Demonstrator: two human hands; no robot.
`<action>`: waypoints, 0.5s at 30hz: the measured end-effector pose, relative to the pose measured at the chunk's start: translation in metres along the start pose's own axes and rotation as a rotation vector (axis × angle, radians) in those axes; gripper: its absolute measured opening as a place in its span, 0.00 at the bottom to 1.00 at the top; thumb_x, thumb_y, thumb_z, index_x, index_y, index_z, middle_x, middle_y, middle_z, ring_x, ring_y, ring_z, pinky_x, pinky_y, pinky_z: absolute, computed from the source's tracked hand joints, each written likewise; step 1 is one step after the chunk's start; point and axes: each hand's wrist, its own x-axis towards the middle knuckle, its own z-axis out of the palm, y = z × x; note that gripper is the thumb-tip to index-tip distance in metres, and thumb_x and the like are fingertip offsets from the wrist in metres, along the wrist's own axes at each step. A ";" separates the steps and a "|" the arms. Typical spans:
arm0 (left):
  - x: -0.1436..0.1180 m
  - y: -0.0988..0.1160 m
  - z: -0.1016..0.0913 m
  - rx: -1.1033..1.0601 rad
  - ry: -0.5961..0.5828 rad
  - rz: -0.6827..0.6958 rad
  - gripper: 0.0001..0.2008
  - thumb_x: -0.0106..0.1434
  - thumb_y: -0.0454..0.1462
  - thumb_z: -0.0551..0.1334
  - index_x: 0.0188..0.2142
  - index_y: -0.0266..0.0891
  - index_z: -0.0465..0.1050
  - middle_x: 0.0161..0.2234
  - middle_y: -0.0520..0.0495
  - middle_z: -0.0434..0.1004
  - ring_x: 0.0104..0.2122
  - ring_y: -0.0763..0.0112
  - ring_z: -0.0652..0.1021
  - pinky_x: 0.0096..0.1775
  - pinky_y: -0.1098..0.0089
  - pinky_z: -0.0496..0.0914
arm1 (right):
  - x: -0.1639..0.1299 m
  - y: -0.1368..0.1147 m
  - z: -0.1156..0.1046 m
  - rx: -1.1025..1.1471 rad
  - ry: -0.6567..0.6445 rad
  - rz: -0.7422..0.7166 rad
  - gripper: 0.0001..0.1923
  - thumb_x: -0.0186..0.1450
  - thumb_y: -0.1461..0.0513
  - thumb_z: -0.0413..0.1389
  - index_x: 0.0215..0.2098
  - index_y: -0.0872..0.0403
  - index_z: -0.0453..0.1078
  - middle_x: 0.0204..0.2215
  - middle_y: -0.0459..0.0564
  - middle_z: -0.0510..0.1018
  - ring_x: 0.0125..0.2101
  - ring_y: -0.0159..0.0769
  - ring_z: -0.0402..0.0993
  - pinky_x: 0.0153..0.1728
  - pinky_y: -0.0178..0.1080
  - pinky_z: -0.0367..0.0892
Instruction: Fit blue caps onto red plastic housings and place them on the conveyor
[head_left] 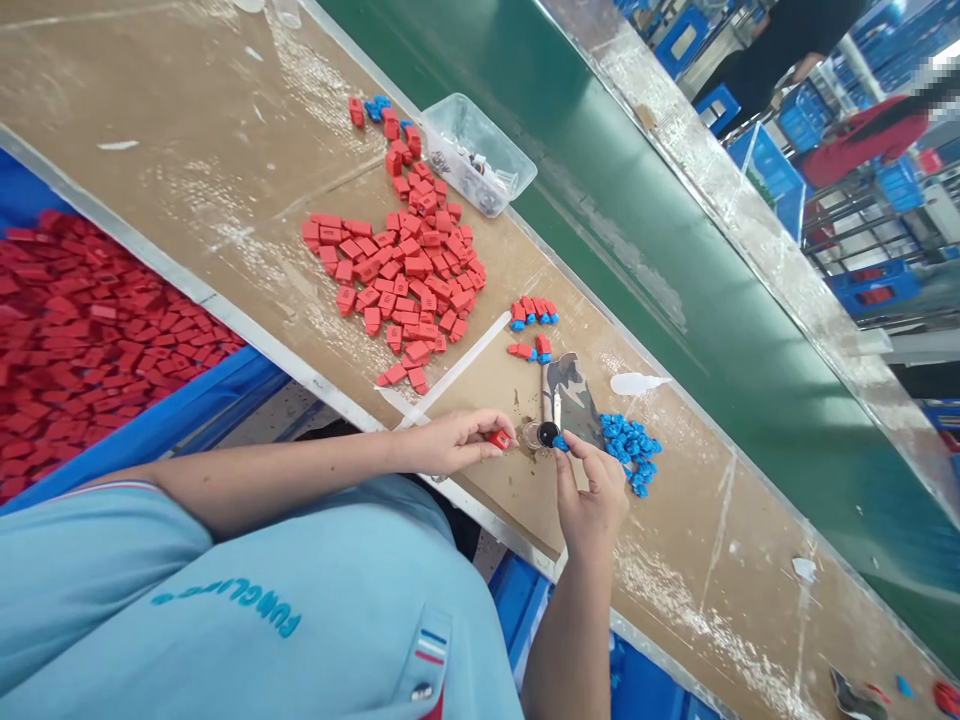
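Note:
My left hand (454, 440) pinches a small red plastic housing (499, 439) between thumb and fingers, close to the bench edge. My right hand (592, 495) holds a small blue clip (560, 443) at its fingertips, just beside a little black round fixture (547, 433) on the brown bench top (225, 150). The two parts are a few centimetres apart. A heap of blue clips (631, 446) lies right of my right hand. A big spread of red housings (405, 280) lies further up the bench.
A few joined red-and-blue pieces (533, 312) sit above the fixture. A clear plastic tub (478, 154) with metal bits stands by the green conveyor belt (675, 250). A blue crate full of red housings (82, 340) is at the left. Another person in red (862, 135) is beyond the belt.

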 end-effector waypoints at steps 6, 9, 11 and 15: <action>0.001 -0.006 -0.002 -0.015 0.076 0.058 0.10 0.59 0.36 0.63 0.40 0.37 0.67 0.36 0.50 0.65 0.34 0.75 0.71 0.39 0.72 0.69 | 0.002 -0.001 0.001 -0.020 0.005 -0.028 0.11 0.68 0.56 0.52 0.39 0.52 0.75 0.33 0.50 0.81 0.35 0.38 0.74 0.41 0.41 0.65; 0.001 -0.007 -0.002 -0.042 0.080 0.080 0.10 0.58 0.38 0.65 0.39 0.37 0.70 0.37 0.49 0.63 0.34 0.75 0.71 0.40 0.71 0.70 | 0.001 -0.001 -0.001 -0.024 0.013 -0.040 0.10 0.67 0.57 0.54 0.40 0.52 0.75 0.33 0.50 0.81 0.35 0.38 0.74 0.41 0.41 0.65; 0.000 -0.007 0.000 -0.049 0.085 0.063 0.12 0.58 0.37 0.64 0.42 0.37 0.70 0.36 0.49 0.65 0.34 0.75 0.72 0.41 0.71 0.71 | 0.000 -0.001 -0.002 -0.023 0.015 -0.031 0.10 0.67 0.58 0.54 0.40 0.52 0.75 0.33 0.50 0.81 0.36 0.38 0.74 0.41 0.42 0.66; -0.001 -0.008 0.003 -0.105 0.109 0.008 0.12 0.59 0.36 0.64 0.42 0.36 0.68 0.35 0.49 0.70 0.37 0.73 0.74 0.44 0.69 0.70 | -0.002 0.001 -0.004 0.011 -0.004 0.020 0.09 0.66 0.58 0.55 0.39 0.51 0.75 0.33 0.50 0.81 0.37 0.39 0.75 0.41 0.42 0.67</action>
